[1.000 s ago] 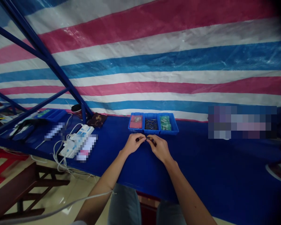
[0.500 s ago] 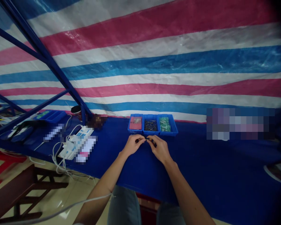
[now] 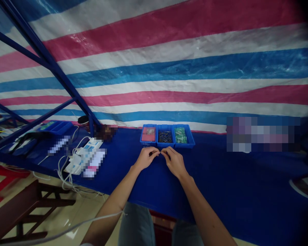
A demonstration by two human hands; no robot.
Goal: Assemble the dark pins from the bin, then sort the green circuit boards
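My left hand and my right hand meet over the blue table, fingertips almost touching. Each has thumb and fingers pinched together. Whatever small thing they hold between the tips is too tiny to make out. Just beyond them stand three blue bins side by side. The left bin has a red-pink piece and small clear items in it. Many small dark screw-like parts lie in the middle bin. Green-and-white small packets or boards fill the right bin.
White power strips with tangled cables lie on the table to the left, near a blue tray and a dark cup. Blue metal frame bars rise at left before a striped tarp. A wooden stool stands below.
Both hands stay in nearly the same place, still pinched. The small dark thing seen between the fingertips earlier is now barely visible.
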